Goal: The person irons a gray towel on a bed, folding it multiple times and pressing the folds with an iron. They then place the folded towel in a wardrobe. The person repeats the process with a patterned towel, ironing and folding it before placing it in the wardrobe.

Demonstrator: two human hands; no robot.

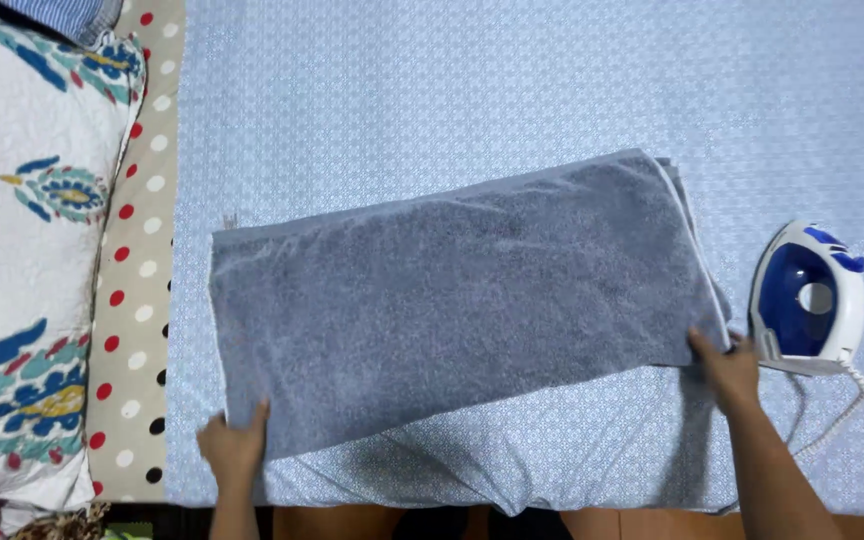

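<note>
A grey-blue towel, folded into a long rectangle, lies slanted on a light blue patterned sheet. My left hand grips the towel's near left corner. My right hand grips its near right corner, close beside a blue and white iron. Both corners look slightly raised off the sheet.
The blue and white iron rests on the sheet at the right, its coiled cord trailing toward the near edge. A floral white quilt and a polka-dot cloth lie along the left side.
</note>
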